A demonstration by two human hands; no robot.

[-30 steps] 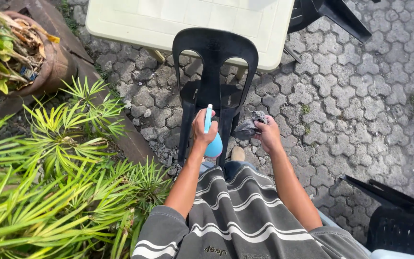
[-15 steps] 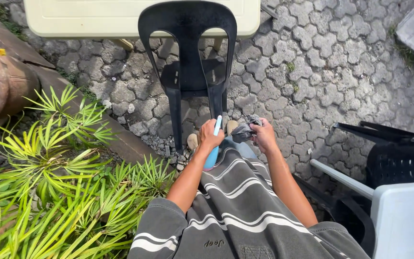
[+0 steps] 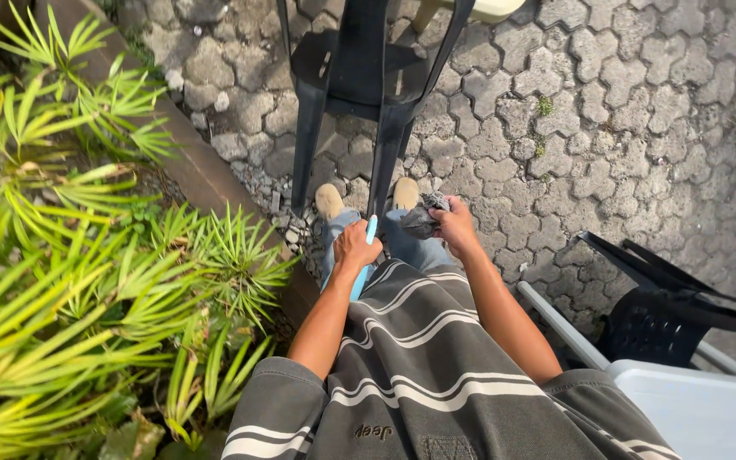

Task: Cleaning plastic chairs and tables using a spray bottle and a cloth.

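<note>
My left hand (image 3: 354,248) is closed around a light blue bottle (image 3: 367,253) with a pale nozzle, held in front of my striped grey shirt. My right hand (image 3: 454,224) grips a crumpled dark grey cloth (image 3: 423,219) close beside it. Both hands hang above my feet in tan shoes (image 3: 329,201). A black plastic chair (image 3: 359,72) stands right in front of my feet, its back toward me.
Spiky green plants (image 3: 70,255) fill the left behind a brown border (image 3: 206,179). The ground is grey interlocking paving (image 3: 606,111). Another black chair (image 3: 683,307) and a white table's edge (image 3: 700,400) sit at the lower right. A pale table corner (image 3: 496,8) shows at the top.
The view has tilted downward and closer; the black chair and pale table slid to the top edge. My hands stay near my waist with bottle and cloth still held.
</note>
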